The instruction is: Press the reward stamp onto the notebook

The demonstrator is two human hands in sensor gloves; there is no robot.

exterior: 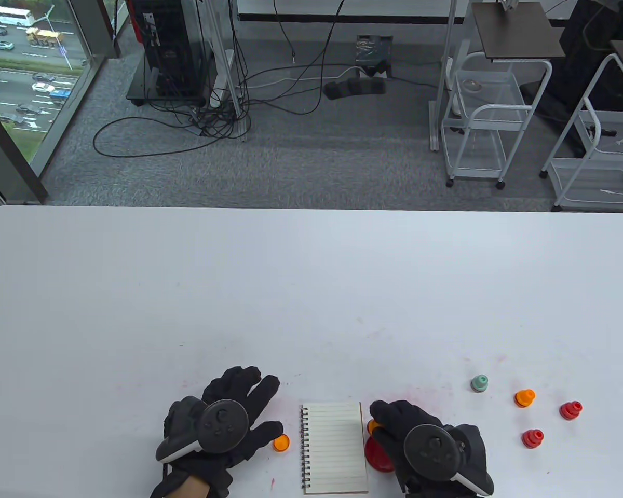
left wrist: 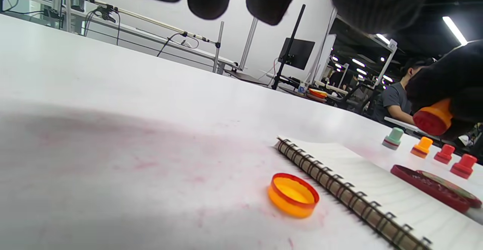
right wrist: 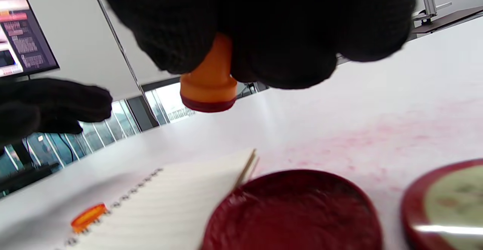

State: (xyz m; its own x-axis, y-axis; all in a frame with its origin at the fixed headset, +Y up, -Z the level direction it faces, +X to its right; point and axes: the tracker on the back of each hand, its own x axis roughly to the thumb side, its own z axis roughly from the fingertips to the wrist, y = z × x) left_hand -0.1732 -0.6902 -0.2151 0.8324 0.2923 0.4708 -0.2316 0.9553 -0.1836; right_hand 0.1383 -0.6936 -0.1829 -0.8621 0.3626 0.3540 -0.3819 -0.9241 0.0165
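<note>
Orange plastic stamp (right wrist: 208, 87), round with a dark red inked face, was pinched in the knit-gloved right hand (exterior: 425, 446), raised off the table. Below its fingertips (right wrist: 173, 42): a round red ink pad (right wrist: 294, 212) touching the lined spiral notebook (exterior: 335, 446). Left hand (exterior: 223, 425) lay flat, fingers spread wide; an orange cap (exterior: 281, 442) sat just beside them.

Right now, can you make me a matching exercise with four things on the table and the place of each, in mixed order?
Things:
1. orange stamp
2. orange cap
3. notebook
4. green stamp

Places:
A. flat between the two hands
B. gripped in the right hand
C. standing far right, beyond the other stamps
D. beside the notebook's spiral, near the left hand

Pairs: 1-B, 2-D, 3-A, 4-C
</note>
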